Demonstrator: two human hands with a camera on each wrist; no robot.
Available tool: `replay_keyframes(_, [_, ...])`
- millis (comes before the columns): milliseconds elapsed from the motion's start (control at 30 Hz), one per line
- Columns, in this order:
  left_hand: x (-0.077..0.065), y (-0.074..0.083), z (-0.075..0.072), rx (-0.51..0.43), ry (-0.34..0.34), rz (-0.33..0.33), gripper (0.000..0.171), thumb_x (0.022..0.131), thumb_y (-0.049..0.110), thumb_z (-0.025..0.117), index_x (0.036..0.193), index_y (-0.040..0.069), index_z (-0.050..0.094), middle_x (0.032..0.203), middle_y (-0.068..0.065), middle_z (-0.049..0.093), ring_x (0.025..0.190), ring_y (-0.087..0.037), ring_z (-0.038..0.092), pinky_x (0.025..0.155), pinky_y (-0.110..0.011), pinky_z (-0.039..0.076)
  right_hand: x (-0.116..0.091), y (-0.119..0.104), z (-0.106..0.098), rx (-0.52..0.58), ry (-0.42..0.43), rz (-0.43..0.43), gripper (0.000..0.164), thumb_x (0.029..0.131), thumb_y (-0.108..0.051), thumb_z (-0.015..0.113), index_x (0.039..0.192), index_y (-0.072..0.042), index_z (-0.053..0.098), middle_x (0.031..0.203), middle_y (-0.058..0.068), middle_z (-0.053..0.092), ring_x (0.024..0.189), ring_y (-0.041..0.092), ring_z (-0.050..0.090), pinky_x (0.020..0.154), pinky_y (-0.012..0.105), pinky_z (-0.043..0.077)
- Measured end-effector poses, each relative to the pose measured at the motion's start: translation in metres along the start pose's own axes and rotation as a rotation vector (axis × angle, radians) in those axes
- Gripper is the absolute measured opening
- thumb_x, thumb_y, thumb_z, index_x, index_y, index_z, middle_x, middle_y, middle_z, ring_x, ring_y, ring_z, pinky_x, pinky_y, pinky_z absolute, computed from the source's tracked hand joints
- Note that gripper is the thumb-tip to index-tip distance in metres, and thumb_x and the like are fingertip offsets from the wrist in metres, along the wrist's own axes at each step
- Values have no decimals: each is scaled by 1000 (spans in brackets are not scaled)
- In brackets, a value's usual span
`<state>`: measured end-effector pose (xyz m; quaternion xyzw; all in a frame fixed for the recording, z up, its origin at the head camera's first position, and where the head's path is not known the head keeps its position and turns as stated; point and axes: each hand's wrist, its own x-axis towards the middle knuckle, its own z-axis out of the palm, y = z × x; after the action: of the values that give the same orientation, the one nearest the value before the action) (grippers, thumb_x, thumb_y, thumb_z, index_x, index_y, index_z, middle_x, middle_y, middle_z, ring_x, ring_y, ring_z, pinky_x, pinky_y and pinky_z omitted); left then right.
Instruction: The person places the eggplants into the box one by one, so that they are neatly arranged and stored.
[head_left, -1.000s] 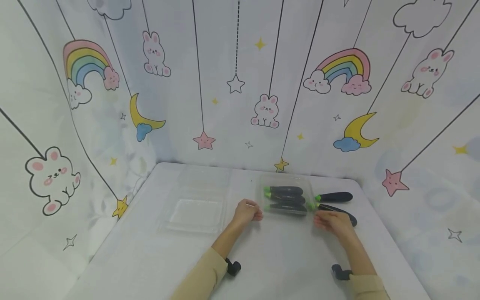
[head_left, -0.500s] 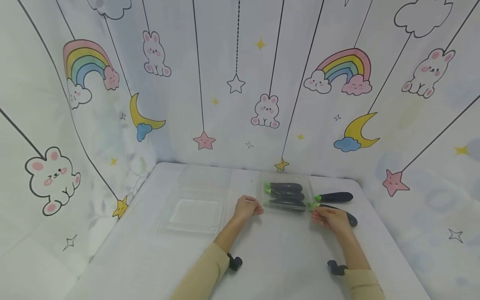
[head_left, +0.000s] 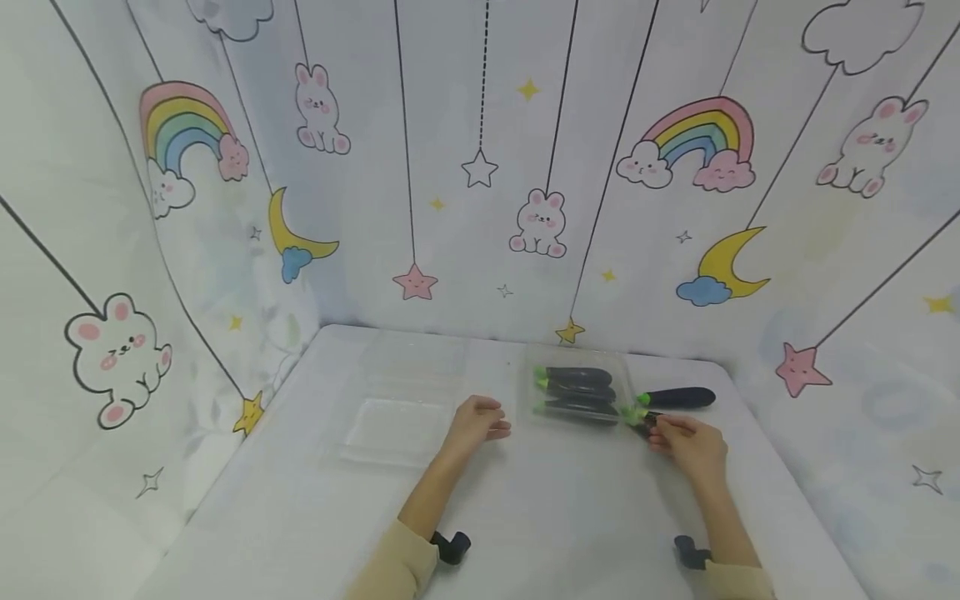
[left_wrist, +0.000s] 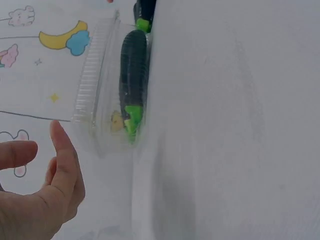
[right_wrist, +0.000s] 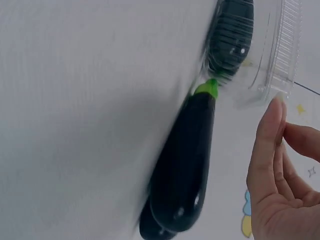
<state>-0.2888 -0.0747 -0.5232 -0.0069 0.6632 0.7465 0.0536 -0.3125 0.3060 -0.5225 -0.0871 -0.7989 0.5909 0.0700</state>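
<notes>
A clear plastic box (head_left: pixel 529 417) holds several dark eggplants (head_left: pixel 577 408) with green stems, near the back of the table. To its left, in the head view, my left hand (head_left: pixel 476 425) hovers apart from it, fingers loosely bent and holding nothing. My right hand (head_left: pixel 692 450) is at the box's right, in front of a loose eggplant (right_wrist: pixel 185 155) that it partly hides in the head view. The right wrist view shows that hand (right_wrist: pixel 282 165) with fingers nearly straight and thumb near them, gripping nothing. A second loose eggplant (head_left: pixel 678 397) lies behind.
Another clear plastic box (head_left: pixel 393 429) sits open at the left of the white table (head_left: pixel 555 517), its lid (head_left: pixel 412 354) laid back. A patterned cloth wall (head_left: pixel 450 225) rises behind the table. Black wrist cameras (head_left: pixel 453 547) hang at both wrists.
The filled box has shifted slightly toward the back. Since then my left hand has drawn away leftward and my right hand rightward, covering more of the nearer loose eggplant.
</notes>
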Motion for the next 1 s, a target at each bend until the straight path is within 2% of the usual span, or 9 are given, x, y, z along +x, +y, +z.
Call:
replay_keyframes(33, [-2, 3, -3, 19, 3, 10, 40, 102, 13, 61, 135, -9, 52, 130, -30, 58, 103, -29, 73, 95, -36, 61, -2, -1, -2, -42, 15, -37, 37, 101, -9, 69, 129, 15, 63, 98, 21, 78, 74, 12, 77, 76, 33, 65])
replay_keyframes(100, [-7, 7, -11, 82, 18, 30, 36, 104, 17, 61, 132, -5, 56, 126, -25, 61, 104, -28, 73, 96, -36, 60, -4, -2, -6, -211, 63, -140, 32, 99, -13, 72, 123, 8, 70, 100, 19, 79, 73, 7, 76, 76, 23, 63])
replay_keyframes(167, [-11, 12, -21, 149, 36, 57, 35, 104, 18, 60, 132, -4, 57, 124, -20, 63, 105, -28, 73, 97, -38, 59, -5, -1, -9, -382, 122, -244, 28, 97, -16, 75, 118, 1, 75, 100, 16, 79, 74, 7, 76, 76, 16, 56])
replay_keyframes(267, [-18, 19, -37, 227, 80, 94, 33, 104, 17, 60, 131, -3, 58, 124, -17, 63, 105, -28, 71, 96, -41, 60, -6, 2, -14, -578, 204, -345, 24, 93, -22, 80, 113, -8, 79, 99, 9, 80, 80, 15, 77, 79, 19, 47])
replay_keyframes(467, [-27, 27, -75, 334, 216, 155, 31, 104, 12, 60, 131, -2, 60, 129, -21, 64, 113, -33, 67, 97, -45, 59, -8, 11, -23, -620, 194, -389, 31, 87, -17, 84, 114, -3, 77, 109, 21, 77, 101, 43, 72, 90, 53, 51])
replay_keyframes(567, [-31, 31, -95, 404, 301, 175, 31, 104, 14, 60, 132, 2, 62, 134, -18, 62, 122, -35, 63, 100, -49, 56, -9, 15, -26, -641, 187, -405, 37, 84, -16, 85, 116, 0, 75, 116, 28, 72, 110, 50, 66, 95, 62, 48])
replay_keyframes(800, [-43, 35, -150, 534, 459, 219, 39, 103, 14, 59, 140, 0, 57, 149, -25, 48, 134, -46, 52, 108, -57, 50, -7, 24, -32, -697, 136, -451, 41, 81, -14, 88, 116, 1, 73, 119, 32, 69, 113, 54, 61, 94, 67, 46])
replay_keyframes(900, [-47, 34, -170, 596, 485, 203, 43, 103, 13, 58, 143, -1, 55, 155, -27, 43, 142, -50, 42, 115, -63, 41, -8, 26, -33, -711, 104, -452, 43, 80, -13, 88, 118, 1, 73, 121, 33, 67, 115, 55, 60, 95, 68, 45])
replay_keyframes(1000, [-52, 33, -188, 637, 485, 147, 46, 104, 13, 56, 148, -1, 51, 160, -28, 38, 148, -52, 33, 119, -67, 32, -8, 26, -36, -726, 70, -430, 47, 80, -14, 88, 121, 2, 72, 123, 36, 65, 115, 57, 58, 95, 70, 43])
